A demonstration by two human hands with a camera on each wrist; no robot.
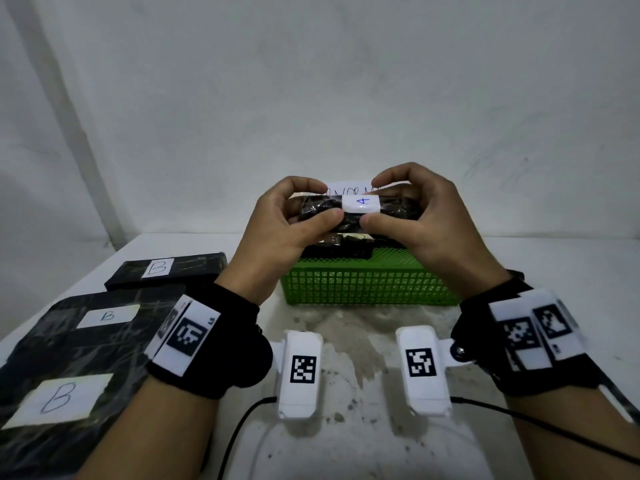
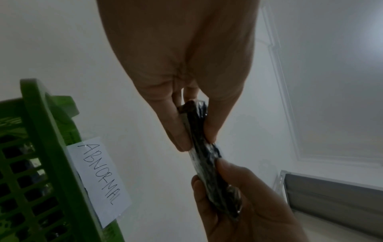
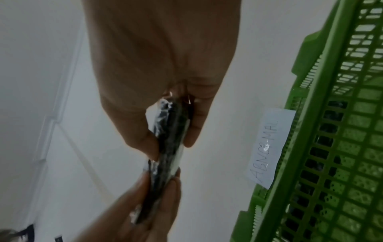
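A flat black packet wrapped in clear film (image 1: 323, 210) with a white label marked A (image 1: 362, 203) is held up above a green mesh basket (image 1: 367, 282). My left hand (image 1: 294, 216) pinches its left end between thumb and fingers, and my right hand (image 1: 412, 213) pinches its right end the same way. In the left wrist view the packet (image 2: 204, 157) shows edge-on between both hands. In the right wrist view the packet (image 3: 168, 147) is also edge-on. The basket carries a paper tag reading ABNORMAL (image 2: 99, 176).
Several black packets lie inside the basket (image 1: 341, 249). Three black packets labelled B lie on the white table at the left (image 1: 166, 270), (image 1: 104, 327), (image 1: 59, 410). Two white marker blocks (image 1: 299, 372), (image 1: 422, 368) with cables sit near the front. A white wall stands behind.
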